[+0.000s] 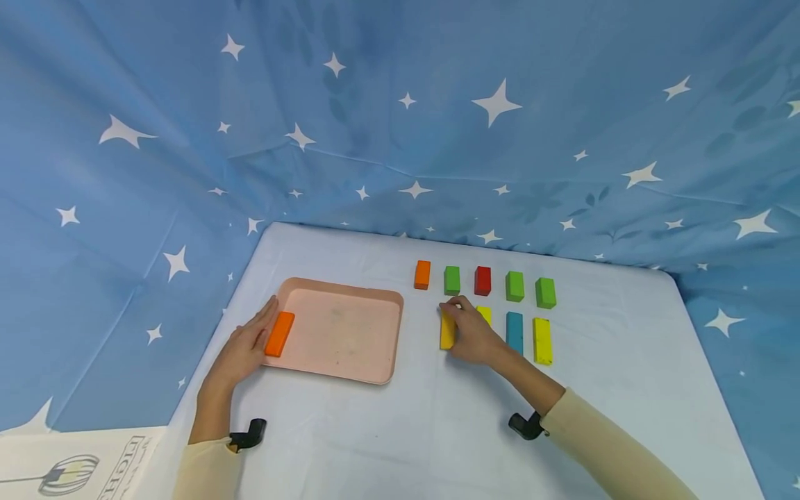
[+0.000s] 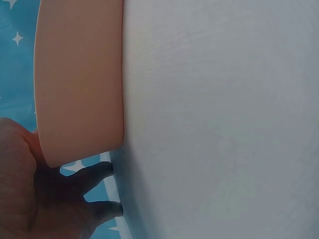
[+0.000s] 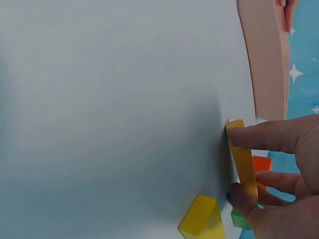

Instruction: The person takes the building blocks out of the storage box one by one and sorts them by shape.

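My right hand (image 1: 471,333) pinches an amber-yellow rectangular block (image 3: 242,162) between thumb and fingers, at or just above the white table; in the right wrist view the block stands out between the fingertips. At the left end of a shallow pink tray (image 1: 334,283), my left hand (image 1: 244,347) holds the side wall. Its thumb goes over the rim and its fingers lie outside, as the left wrist view shows beside the tray wall (image 2: 82,84). Inside the tray, against that left wall, lies an orange block (image 1: 280,334).
Beyond my right hand a back row has an orange block (image 1: 422,275), a red block (image 1: 482,281) and several green blocks (image 1: 515,286). Nearer are a partly hidden yellow block (image 1: 484,314), a blue block (image 1: 514,333) and another yellow block (image 1: 542,341). A starred blue curtain (image 1: 400,160) borders the table.
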